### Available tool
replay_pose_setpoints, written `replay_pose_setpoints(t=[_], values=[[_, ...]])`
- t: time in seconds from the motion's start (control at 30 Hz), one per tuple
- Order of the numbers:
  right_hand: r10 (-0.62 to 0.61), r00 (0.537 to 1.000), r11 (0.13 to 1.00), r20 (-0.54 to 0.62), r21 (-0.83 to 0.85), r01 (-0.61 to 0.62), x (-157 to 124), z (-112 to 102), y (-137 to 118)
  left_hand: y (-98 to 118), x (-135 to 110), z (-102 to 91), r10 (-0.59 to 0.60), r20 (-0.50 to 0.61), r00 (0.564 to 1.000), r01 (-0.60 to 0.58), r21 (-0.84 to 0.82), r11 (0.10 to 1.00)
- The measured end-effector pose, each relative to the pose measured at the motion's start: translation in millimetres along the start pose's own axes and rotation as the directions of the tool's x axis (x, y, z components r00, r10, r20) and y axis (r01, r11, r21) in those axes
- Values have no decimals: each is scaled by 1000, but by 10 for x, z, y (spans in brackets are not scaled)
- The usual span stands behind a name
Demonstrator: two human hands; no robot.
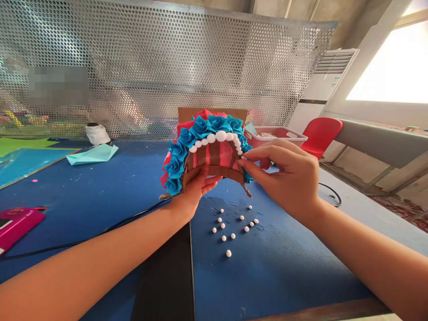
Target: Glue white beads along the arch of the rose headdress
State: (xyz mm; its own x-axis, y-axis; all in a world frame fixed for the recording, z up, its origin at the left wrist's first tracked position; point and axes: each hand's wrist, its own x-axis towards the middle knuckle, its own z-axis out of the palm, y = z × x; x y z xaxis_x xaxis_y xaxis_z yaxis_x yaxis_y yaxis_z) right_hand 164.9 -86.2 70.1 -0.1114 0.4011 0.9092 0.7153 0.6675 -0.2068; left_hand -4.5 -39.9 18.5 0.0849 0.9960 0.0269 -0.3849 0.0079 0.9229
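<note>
— What are we gripping?
— Our left hand (197,188) is gripping the flowered arch (216,154) from below; our right hand (286,171) is touching the end of its white bead row (220,136); whether it's pinching a bead, we cannot tell.
— What's surrounding us?
— Loose beads (223,226) are lying below, between both hands; a black panel (167,272) is lying below our left hand, a tray (299,135) standing beyond our right.
— And room?
— Blue tabletop (140,167) is spreading left of our left hand, its near edge (321,310) running below our right.

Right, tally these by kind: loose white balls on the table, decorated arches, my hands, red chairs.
Loose white balls: 12
Decorated arch: 1
Left hand and right hand: 2
Red chair: 1
Total: 16
</note>
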Motion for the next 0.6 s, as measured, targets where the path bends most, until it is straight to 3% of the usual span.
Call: replay_pose_setpoints(t=[0.47, 0.6], values=[[96, 995, 995, 28, -5, -96, 27, -3, -54, -12, 7, 4, 50, -4, 999, -50, 27, 998], [67, 997, 997, 43, 25, -68, 11, -10, -27, -2, 4, 4, 40, 0, 999, -40, 16, 999]])
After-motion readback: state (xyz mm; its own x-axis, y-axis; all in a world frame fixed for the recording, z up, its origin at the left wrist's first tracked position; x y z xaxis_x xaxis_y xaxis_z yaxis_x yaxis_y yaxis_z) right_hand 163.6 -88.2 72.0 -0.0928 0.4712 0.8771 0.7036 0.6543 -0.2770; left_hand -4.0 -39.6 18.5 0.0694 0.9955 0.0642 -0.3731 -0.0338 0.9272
